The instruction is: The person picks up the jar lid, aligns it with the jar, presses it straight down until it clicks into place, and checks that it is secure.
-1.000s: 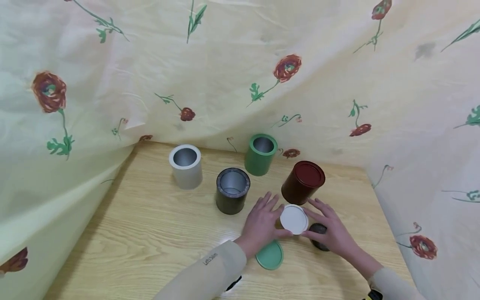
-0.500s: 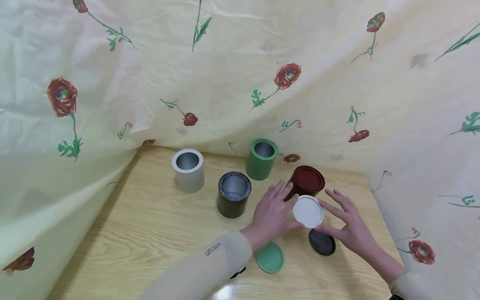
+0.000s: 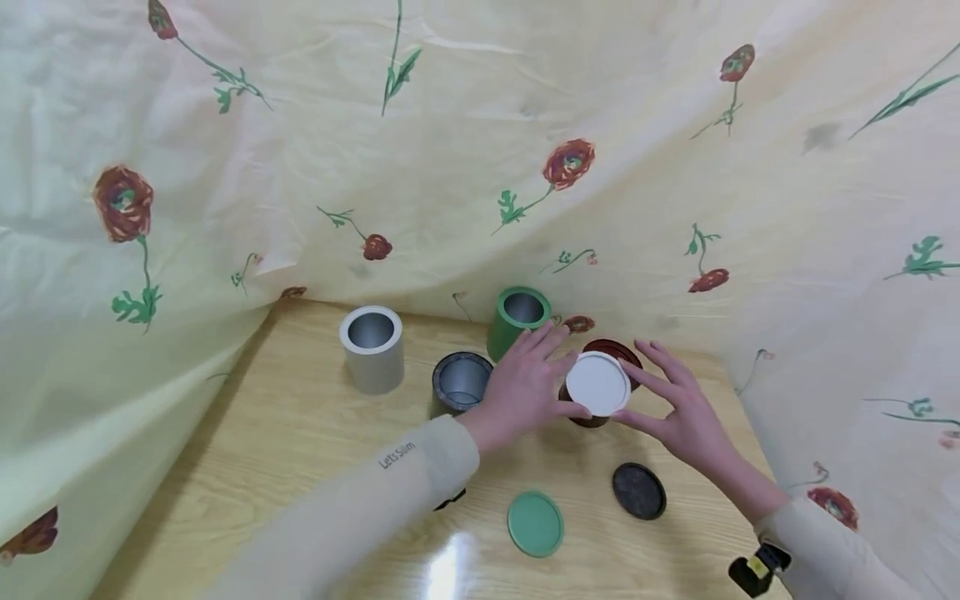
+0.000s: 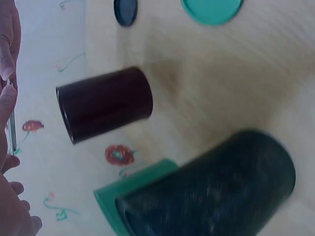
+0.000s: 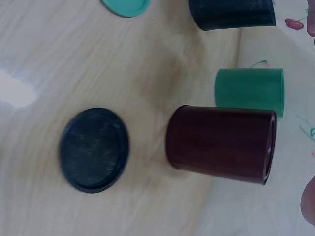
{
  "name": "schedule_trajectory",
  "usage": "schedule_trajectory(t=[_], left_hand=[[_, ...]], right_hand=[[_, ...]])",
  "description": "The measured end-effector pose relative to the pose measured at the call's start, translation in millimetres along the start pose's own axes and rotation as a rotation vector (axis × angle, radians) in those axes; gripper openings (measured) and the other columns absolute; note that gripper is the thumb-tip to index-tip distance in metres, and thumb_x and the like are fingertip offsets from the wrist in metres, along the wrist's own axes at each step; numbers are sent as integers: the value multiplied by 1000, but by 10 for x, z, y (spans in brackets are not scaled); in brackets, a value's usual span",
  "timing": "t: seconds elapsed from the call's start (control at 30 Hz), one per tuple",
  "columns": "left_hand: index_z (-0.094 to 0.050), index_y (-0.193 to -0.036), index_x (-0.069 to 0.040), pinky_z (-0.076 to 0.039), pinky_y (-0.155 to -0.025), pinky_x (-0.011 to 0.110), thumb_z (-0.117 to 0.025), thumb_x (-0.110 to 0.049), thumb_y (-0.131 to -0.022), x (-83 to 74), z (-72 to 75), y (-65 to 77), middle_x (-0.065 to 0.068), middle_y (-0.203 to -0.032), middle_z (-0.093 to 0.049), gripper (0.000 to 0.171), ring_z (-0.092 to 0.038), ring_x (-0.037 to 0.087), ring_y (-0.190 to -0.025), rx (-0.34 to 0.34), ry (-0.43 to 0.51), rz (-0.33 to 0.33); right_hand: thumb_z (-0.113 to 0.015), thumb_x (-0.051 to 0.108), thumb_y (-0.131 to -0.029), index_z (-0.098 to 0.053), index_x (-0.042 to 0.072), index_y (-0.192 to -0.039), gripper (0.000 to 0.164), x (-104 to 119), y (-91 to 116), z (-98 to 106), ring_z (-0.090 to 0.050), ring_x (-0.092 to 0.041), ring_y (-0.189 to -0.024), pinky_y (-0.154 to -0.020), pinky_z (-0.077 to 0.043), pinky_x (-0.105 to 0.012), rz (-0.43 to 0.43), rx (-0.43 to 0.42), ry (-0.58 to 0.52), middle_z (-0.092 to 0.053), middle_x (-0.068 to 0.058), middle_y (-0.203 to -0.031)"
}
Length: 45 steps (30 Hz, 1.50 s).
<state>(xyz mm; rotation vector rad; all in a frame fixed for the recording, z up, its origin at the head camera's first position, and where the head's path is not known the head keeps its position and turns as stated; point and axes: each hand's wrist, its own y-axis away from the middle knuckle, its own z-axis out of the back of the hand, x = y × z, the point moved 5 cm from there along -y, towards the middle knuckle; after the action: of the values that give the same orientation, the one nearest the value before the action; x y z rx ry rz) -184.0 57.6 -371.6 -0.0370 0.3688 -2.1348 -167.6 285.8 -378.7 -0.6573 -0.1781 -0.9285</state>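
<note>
One white lid point(image 3: 597, 383); higher than before

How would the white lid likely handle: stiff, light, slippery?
The white lid is probably stiff, showing no bend between the left hand and right hand. It's likely light, being thin, and perhaps slippery, since its face looks smooth.

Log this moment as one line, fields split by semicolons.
Left hand, right hand: pinch white lid, raised; white can, black can, green can: open; red can: lidded; green lid, black lid: on table
</note>
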Motion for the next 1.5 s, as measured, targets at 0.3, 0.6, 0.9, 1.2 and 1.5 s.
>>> schedule_trajectory(t=[0.3,0.6,0.9,1.2,1.5], left_hand=[[-64,-151,-22,-24,-132,43,-77,-75,-83,270,237,-80,5,-169,-43,87,-30,27,-161,-19,66,8],[-62,-152,-22,-26,-131,46,-77,-74,-83,563,358,-73,7,-170,-41,87,-28,29,-162,2,65,25],[-63,-151,-17,-28,-130,49,-83,-69,-82,884,424,18,11,-169,-43,89,-31,31,-160,-5,106,44],[-67,-147,-14,-26,-130,51,-87,-63,-80,1228,503,163,11,-167,-46,86,-34,34,-159,-51,157,58],[-68,-146,-12,-21,-132,53,-90,-60,-79,1550,613,287,13,-169,-42,85,-30,33,-161,-28,170,92]], right_hand=[[-99,10,-70,-72,8,-140,75,59,-353,-49,-31,-47,-157,-105,-38,-82,-8,-17,-16,-45,-19,-165],[-99,8,-69,-72,8,-139,75,154,-652,-195,-32,-49,-156,-111,-35,-79,45,-34,-37,-45,-20,-165],[-97,7,-74,-73,4,-137,68,320,-901,-401,-33,-47,-154,-111,-40,-75,76,2,-74,-42,-23,-166],[-97,13,-78,-68,7,-144,72,440,-1157,-667,-26,-41,-159,-119,-34,-71,57,45,-150,-36,-19,-171],[-95,22,-82,-66,10,-147,72,599,-1431,-913,-20,-39,-162,-124,-26,-70,12,128,-173,-32,-17,-173]])
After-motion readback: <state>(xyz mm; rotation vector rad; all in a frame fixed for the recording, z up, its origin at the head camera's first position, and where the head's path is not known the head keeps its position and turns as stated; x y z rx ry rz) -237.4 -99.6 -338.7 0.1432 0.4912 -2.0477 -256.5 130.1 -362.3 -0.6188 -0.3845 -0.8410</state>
